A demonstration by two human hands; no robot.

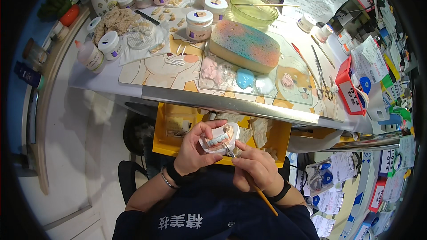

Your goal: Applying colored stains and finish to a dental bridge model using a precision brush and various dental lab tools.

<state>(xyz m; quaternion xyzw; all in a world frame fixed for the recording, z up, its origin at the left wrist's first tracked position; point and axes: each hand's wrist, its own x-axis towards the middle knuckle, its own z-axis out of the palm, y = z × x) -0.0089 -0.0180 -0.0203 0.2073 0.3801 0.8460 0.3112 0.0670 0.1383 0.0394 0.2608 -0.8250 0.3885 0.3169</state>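
Observation:
My left hand [194,149] grips a white dental model [219,138] with a row of pale blue teeth, held over an open yellow drawer [165,142]. My right hand [256,164] pinches a thin brush [249,180] with an orange-brown handle. Its tip touches the teeth on the model. Both hands sit close to my chest, below the bench edge.
On the bench above lie a multicoloured sponge [245,44], a glass palette [249,82] with pink, blue and white paste, a green glass bowl [253,10], several white jars [199,23], metal tools [318,69] and a red bin [349,90]. Papers and tagged bags hang at right.

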